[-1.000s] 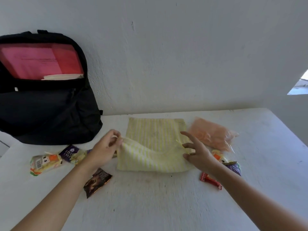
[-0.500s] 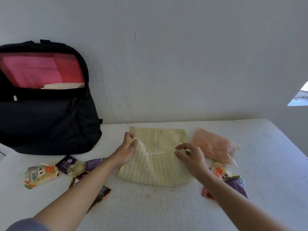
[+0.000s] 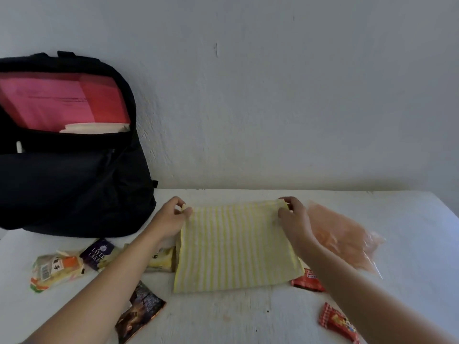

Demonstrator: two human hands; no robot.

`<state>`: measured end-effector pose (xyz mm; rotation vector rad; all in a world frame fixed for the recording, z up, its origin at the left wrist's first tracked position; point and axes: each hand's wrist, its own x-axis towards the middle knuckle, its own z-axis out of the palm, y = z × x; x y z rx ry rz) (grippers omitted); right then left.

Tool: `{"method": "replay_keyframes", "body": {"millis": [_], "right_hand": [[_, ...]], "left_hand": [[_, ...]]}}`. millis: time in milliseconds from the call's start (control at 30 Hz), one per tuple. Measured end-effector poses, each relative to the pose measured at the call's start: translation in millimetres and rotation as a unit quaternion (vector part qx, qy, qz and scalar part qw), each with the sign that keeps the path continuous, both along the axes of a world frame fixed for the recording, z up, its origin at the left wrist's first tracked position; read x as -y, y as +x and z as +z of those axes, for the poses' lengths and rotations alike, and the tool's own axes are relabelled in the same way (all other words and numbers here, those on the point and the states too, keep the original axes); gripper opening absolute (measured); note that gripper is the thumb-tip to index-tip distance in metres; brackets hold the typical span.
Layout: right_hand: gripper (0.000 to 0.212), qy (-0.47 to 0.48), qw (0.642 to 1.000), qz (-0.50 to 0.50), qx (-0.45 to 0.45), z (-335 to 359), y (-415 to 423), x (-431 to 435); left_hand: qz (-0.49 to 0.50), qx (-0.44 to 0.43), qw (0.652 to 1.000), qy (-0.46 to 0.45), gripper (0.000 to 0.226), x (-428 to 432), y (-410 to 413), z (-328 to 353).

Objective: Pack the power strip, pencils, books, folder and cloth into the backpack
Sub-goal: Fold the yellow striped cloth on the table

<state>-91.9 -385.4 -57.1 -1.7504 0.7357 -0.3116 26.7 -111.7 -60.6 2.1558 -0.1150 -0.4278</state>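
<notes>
A yellow-and-white striped cloth (image 3: 236, 247) lies folded in half on the white table (image 3: 248, 319). My left hand (image 3: 171, 217) pinches its far left corner, and my right hand (image 3: 294, 214) pinches its far right corner. The black backpack (image 3: 74, 189) stands open against the wall at the left. Inside it a pink folder (image 3: 49, 103) shows, with the pale edge of a book (image 3: 96, 127) in front of it. Power strip and pencils are not visible.
Several snack packets lie around the cloth: a purple cake pack (image 3: 99, 254), an orange-labelled pack (image 3: 57, 269), a dark wrapper (image 3: 141, 311), red packets (image 3: 335, 321). A clear bag with orange contents (image 3: 342, 237) lies to the right. The wall stands close behind.
Both hands carried the cloth's near edge up and away to its far edge, folding it in half. The view also tilted and came closer to the table.
</notes>
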Motion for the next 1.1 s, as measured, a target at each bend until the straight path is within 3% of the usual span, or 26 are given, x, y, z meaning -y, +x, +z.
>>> {"method": "replay_keyframes", "body": {"millis": [133,300,400,500,633,800,900,1000,1100], "right_hand": [[0.020,-0.090,0.990,0.087,-0.065,-9,23,5],[0.044,-0.349,0.923,0.151,-0.054,-25,33,8],[0.048,-0.415,0.887,0.184,-0.080,-24,41,12],[0.041,-0.411,0.877,0.213,-0.126,-28,47,18],[0.038,-0.402,0.882,0.220,-0.112,-26,53,23],[0.027,-0.287,0.944,0.152,-0.050,-21,56,23],[0.020,-0.239,0.963,0.125,-0.031,-22,61,24],[0.018,-0.274,0.947,0.154,-0.057,-25,68,24],[0.031,-0.340,0.913,0.210,-0.083,-26,71,20]], "left_hand": [[-0.026,0.057,0.989,0.130,0.010,-1,8,-12],[-0.030,0.137,0.980,0.143,0.009,-3,8,-23],[-0.035,0.171,0.972,0.154,0.021,-5,11,-28],[-0.024,0.194,0.969,0.151,0.015,-7,14,-30],[-0.019,0.213,0.969,0.122,0.015,-10,15,-25],[0.004,0.220,0.971,0.091,0.005,-16,13,-22],[0.029,0.201,0.975,0.084,0.005,-20,17,-25],[0.015,0.198,0.974,0.105,0.007,-17,22,-27],[-0.014,0.200,0.971,0.129,0.027,-18,29,-31]]}}
